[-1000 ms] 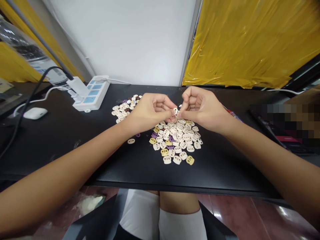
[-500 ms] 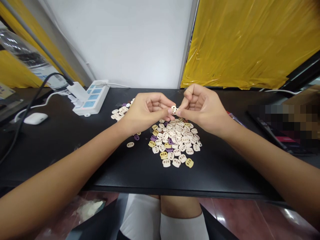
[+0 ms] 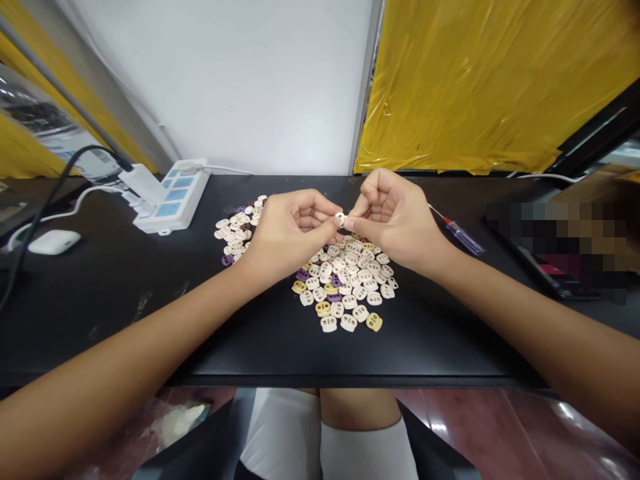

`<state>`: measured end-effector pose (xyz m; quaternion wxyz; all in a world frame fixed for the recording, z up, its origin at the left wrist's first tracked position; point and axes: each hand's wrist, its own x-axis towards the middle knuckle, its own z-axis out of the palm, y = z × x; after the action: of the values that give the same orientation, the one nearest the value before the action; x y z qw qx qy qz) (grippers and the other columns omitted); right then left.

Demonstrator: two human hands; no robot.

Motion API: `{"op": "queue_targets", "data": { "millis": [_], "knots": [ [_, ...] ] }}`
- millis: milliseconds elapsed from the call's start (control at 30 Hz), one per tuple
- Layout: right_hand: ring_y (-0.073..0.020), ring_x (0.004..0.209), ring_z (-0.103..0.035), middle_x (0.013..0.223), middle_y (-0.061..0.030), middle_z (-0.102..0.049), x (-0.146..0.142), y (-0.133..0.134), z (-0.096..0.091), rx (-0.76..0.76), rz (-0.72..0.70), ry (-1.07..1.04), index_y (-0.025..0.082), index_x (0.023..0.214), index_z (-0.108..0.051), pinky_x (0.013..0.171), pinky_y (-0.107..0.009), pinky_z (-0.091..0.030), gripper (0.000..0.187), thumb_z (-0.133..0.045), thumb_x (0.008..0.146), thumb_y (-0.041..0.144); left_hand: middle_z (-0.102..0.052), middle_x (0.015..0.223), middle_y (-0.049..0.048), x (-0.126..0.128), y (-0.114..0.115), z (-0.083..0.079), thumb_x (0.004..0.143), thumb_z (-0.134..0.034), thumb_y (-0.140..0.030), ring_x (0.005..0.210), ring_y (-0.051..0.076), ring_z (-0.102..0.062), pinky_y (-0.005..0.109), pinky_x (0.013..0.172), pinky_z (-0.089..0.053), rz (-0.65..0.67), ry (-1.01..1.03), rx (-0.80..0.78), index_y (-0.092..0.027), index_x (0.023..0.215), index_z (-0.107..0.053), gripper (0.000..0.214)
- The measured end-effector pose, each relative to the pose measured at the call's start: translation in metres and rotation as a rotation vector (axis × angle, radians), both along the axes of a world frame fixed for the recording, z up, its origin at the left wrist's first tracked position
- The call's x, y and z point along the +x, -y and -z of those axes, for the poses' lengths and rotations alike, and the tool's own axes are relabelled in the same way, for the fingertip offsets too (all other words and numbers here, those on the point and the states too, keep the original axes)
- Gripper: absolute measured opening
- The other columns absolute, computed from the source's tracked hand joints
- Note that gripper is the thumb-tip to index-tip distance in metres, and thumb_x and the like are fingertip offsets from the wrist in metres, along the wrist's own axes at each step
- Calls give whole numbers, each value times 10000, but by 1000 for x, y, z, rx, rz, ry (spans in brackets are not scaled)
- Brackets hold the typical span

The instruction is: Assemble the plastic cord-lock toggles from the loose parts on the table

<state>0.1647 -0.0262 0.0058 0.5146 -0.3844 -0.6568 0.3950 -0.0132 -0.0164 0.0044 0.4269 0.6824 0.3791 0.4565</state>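
Note:
Above the larger pile, my left hand point(image 3: 299, 227) and my right hand point(image 3: 391, 217) meet fingertip to fingertip. Both pinch one small cream cord lock point(image 3: 341, 218), a two-holed plastic piece, partly covered by the fingers. Below them a spread pile of cord locks point(image 3: 360, 273) lies on the black table point(image 3: 240, 340); most are cream, with some yellow and purple ones. A second, smaller pile of cord locks point(image 3: 234, 232) sits to the left, partly hidden behind my left hand and wrist.
A white power strip point(image 3: 175, 200) with plugs and cables stands at the left back, near a white earbud case point(image 3: 54, 242) and a clear bottle point(image 3: 75, 133). To the right lie a screwdriver point(image 3: 463, 235) and a dark flat object point(image 3: 560, 277), partly blurred out.
The view has shifted slightly, and my hands appear a little further left. More of the screwdriver shows beside my right forearm. Both hands keep their pinch on the cord lock.

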Motion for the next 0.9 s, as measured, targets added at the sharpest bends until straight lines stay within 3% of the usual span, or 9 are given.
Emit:
{"op": "queue_targets", "data": {
  "millis": [300,433,700,800,900],
  "knots": [
    [-120,570,-545,646,53,-601,0,-8,14,18,-7,-154,269,754,-345,548,-303,-472,464,-804,719,207,-784,737,54,8,4,4,780,-797,-172,681,163,-779,248,689,-664,-51,199,-89,-125,839,-711,114],
    [-115,572,-547,652,48,-620,-2,-7,14,-22,15,-214,264,727,-357,556,-303,-489,493,-850,705,249,-788,734,46,11,6,7,776,-803,-172,683,159,-780,248,702,-666,-67,244,-101,-127,844,-711,123],
    [-100,611,-602,680,44,-661,27,-30,14,-348,-341,-181,201,852,-560,596,-258,-487,432,-937,656,278,-791,738,60,5,3,9,774,-840,-217,692,171,-782,267,704,-660,73,181,-141,-111,877,-731,183],
    [-96,621,-592,690,49,-653,31,-31,11,-369,-374,-171,199,884,-589,607,-250,-485,421,-938,663,281,-793,758,58,5,4,5,814,-802,-216,707,168,-778,272,699,-646,103,167,-119,-121,901,-735,145],
    [-107,660,-605,731,24,-661,38,-33,4,-313,-320,-148,200,873,-632,641,-255,-501,345,-899,729,363,-794,800,47,1,3,-1,849,-746,-198,707,151,-755,258,655,-608,103,99,-8,-146,931,-755,97]
  ]
}}
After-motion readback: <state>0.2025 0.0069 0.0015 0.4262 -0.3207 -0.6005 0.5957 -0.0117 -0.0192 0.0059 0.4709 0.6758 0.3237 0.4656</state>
